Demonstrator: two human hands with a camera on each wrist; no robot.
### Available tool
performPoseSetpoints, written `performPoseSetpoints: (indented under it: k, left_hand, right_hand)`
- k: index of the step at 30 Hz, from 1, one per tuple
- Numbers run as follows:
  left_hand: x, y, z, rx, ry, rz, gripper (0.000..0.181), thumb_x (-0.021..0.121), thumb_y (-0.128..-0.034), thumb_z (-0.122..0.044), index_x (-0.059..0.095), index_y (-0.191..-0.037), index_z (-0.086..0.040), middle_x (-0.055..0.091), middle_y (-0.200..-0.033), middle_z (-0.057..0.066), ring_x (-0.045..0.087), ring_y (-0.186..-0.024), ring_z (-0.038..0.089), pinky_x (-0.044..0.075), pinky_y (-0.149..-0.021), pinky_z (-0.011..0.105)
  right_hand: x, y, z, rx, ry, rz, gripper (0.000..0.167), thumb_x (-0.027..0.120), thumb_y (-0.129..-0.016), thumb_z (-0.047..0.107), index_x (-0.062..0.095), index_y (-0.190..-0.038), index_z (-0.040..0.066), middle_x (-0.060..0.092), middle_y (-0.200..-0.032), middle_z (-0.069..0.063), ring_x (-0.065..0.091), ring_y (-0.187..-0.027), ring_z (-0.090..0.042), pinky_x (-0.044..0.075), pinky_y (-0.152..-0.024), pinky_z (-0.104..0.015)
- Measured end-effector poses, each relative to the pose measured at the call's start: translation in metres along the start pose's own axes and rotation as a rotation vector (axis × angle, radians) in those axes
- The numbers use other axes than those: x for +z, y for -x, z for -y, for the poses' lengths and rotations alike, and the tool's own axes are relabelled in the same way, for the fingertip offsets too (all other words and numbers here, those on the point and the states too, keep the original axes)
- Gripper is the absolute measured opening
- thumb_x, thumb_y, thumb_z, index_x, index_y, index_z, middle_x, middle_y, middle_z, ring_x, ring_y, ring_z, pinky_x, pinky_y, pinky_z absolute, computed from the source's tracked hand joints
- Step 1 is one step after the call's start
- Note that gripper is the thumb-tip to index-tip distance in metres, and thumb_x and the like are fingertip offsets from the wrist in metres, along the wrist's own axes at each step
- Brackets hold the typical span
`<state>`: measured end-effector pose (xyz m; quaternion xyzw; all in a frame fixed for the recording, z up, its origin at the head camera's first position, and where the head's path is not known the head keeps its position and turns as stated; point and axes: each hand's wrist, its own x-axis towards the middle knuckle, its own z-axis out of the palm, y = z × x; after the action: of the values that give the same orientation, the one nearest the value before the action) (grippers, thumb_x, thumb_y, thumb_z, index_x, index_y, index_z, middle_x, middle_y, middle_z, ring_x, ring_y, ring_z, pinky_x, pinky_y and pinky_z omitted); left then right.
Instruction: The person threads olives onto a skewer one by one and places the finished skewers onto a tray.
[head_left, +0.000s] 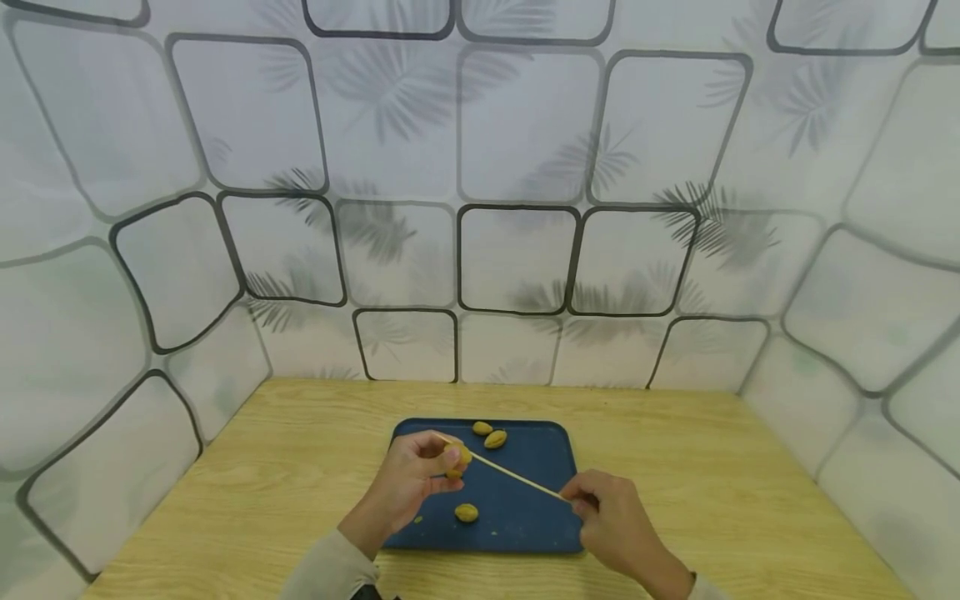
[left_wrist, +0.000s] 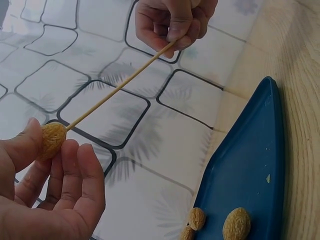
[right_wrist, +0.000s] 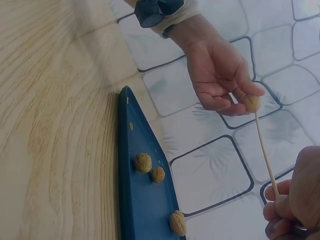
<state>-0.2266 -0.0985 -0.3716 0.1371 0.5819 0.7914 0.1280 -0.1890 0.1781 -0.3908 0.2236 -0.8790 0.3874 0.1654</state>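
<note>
The left hand (head_left: 415,477) pinches a wrinkled yellow-brown piece (left_wrist: 52,141) between thumb and fingertips, raised over the left half of the blue tray (head_left: 525,521). The right hand (head_left: 613,518) has its fingers curled round one end of a thin stick (head_left: 519,477), by the tray's right edge; the stick slants across to the piece (how deep it goes in, I cannot tell). Two loose pieces (head_left: 496,439) lie near the tray's far edge, another (head_left: 467,512) towards its near edge, and one (head_left: 453,473) partly behind the left fingers.
</note>
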Motion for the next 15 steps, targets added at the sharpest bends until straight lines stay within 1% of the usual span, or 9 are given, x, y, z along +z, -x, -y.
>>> performPoseSetpoints:
  k: [7, 12, 15]
  left_hand:
    - [0.0006, 0.0005, 0.0007, 0.000, -0.047, -0.014, 0.004, 0.065, -0.0940, -0.009, 0.068, -0.092, -0.008, 0.063, -0.089, 0.004, 0.062, -0.086, 0.019, 0.058, -0.076, 0.034]
    - [0.0015, 0.0010, 0.0005, -0.005, -0.056, -0.026, 0.004, 0.065, -0.0939, -0.010, 0.068, -0.093, -0.007, 0.063, -0.089, 0.005, 0.062, -0.086, 0.020, 0.058, -0.076, 0.035]
    - [0.0021, 0.0013, 0.0008, -0.013, -0.057, -0.023, 0.004, 0.065, -0.0938, -0.010, 0.068, -0.093, -0.007, 0.063, -0.090, 0.005, 0.061, -0.086, 0.020, 0.057, -0.077, 0.036]
  right_hand:
    - [0.0041, -0.0028, -0.0010, -0.041, 0.008, -0.024, 0.039, 0.058, -0.071, -0.027, 0.067, -0.076, 0.011, 0.056, -0.068, 0.010, 0.047, -0.057, -0.001, 0.046, -0.047, -0.021]
    - [0.0051, -0.0046, 0.0005, -0.049, 0.012, -0.033, 0.038, 0.059, -0.071, -0.026, 0.067, -0.075, 0.010, 0.055, -0.067, 0.010, 0.046, -0.057, 0.000, 0.046, -0.047, -0.021]
    - [0.0064, -0.0051, 0.0023, -0.045, 0.005, -0.040, 0.038, 0.058, -0.070, -0.027, 0.067, -0.075, 0.010, 0.055, -0.067, 0.010, 0.046, -0.056, 0.000, 0.046, -0.047, -0.021]
